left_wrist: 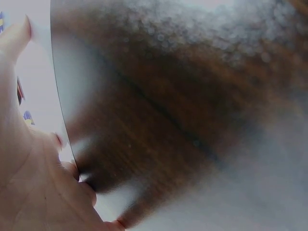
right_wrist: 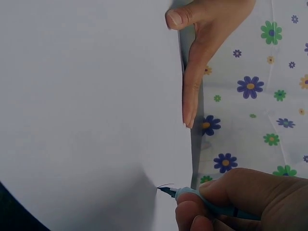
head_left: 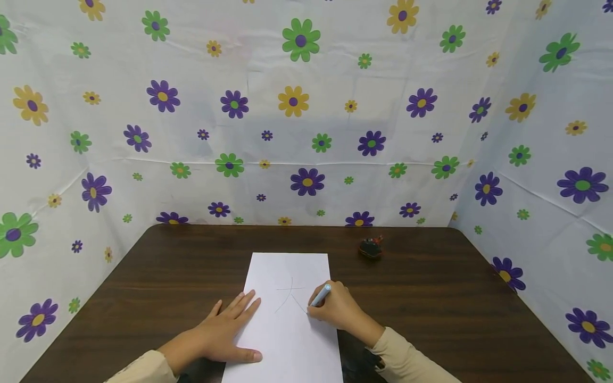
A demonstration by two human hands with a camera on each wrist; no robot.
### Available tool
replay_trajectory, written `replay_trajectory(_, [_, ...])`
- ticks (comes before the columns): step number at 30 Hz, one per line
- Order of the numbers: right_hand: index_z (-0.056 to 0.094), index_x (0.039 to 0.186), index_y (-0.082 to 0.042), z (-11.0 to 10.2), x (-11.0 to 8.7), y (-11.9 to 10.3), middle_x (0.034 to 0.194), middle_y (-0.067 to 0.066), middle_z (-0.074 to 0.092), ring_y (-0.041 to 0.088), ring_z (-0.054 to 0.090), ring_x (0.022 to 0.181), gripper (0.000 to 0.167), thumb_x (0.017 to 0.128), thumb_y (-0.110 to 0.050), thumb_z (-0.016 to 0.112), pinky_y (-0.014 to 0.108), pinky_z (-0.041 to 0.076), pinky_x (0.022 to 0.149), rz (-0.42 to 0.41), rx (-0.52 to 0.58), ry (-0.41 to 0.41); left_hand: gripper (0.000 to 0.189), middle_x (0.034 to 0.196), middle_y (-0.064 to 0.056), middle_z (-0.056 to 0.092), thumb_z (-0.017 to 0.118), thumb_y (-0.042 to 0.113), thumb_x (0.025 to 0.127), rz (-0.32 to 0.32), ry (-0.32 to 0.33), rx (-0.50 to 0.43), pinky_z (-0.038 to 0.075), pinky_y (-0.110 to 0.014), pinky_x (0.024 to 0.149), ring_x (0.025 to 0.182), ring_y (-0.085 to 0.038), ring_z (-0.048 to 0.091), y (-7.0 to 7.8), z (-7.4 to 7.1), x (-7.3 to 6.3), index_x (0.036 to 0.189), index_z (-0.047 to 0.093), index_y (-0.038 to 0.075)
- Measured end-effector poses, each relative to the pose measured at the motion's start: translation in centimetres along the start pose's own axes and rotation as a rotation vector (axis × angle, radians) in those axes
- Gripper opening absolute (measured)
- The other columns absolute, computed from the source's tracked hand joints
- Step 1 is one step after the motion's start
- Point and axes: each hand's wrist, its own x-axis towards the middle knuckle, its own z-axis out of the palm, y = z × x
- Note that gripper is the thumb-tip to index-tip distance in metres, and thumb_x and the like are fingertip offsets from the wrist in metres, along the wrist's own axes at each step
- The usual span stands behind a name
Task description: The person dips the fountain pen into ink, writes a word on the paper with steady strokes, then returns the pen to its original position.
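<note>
A white sheet of paper lies on the dark wooden table, with thin lines on it: a short upright stroke, a crossing horizontal one and two slanting legs below. My right hand pinches a light blue pen, its tip at the lower end of the right leg. In the right wrist view the dark tip of the pen meets the paper beside a short line. My left hand rests spread on the left edge of the sheet, thumb apart from the fingers.
On the table, beyond the paper to the right, sits a small dark object with a reddish top. A white cloth printed with flowers hangs behind the table and along its sides.
</note>
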Motion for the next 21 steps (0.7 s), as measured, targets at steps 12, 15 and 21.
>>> replay_trajectory(12, [0.071, 0.069, -0.008, -0.11, -0.08, 0.02, 0.056, -0.006, 0.064, 0.002, 0.052, 0.047, 0.010, 0.073, 0.002, 0.072, 0.021, 0.043, 0.043, -0.012, 0.014, -0.010, 0.107, 0.161, -0.012, 0.009, 0.056, 0.076, 0.075, 0.005, -0.008, -0.002, 0.006, -0.076, 0.102, 0.146, -0.039, 0.010, 0.08, 0.05, -0.02, 0.153, 0.020, 0.012])
replay_trajectory(15, [0.071, 0.068, -0.008, -0.08, -0.05, 0.02, 0.056, -0.005, 0.064, 0.002, 0.052, 0.047, 0.011, 0.072, 0.002, 0.072, 0.021, 0.043, 0.043, -0.015, 0.010, -0.006, 0.108, 0.161, -0.012, 0.010, 0.057, 0.076, 0.075, 0.003, -0.007, -0.001, 0.006, -0.076, 0.102, 0.146, -0.039, 0.010, 0.09, 0.01, -0.04, 0.153, 0.020, 0.012])
replay_trajectory(21, [0.071, 0.068, -0.007, 0.01, 0.13, -0.03, 0.055, -0.005, 0.063, 0.003, 0.053, 0.046, 0.011, 0.072, 0.002, 0.072, 0.020, 0.044, 0.042, -0.006, 0.017, 0.009, 0.109, 0.161, -0.012, 0.009, 0.058, 0.076, 0.074, 0.001, -0.002, -0.019, 0.005, -0.076, 0.102, 0.146, -0.039, 0.010, 0.11, -0.11, -0.10, 0.153, 0.020, 0.011])
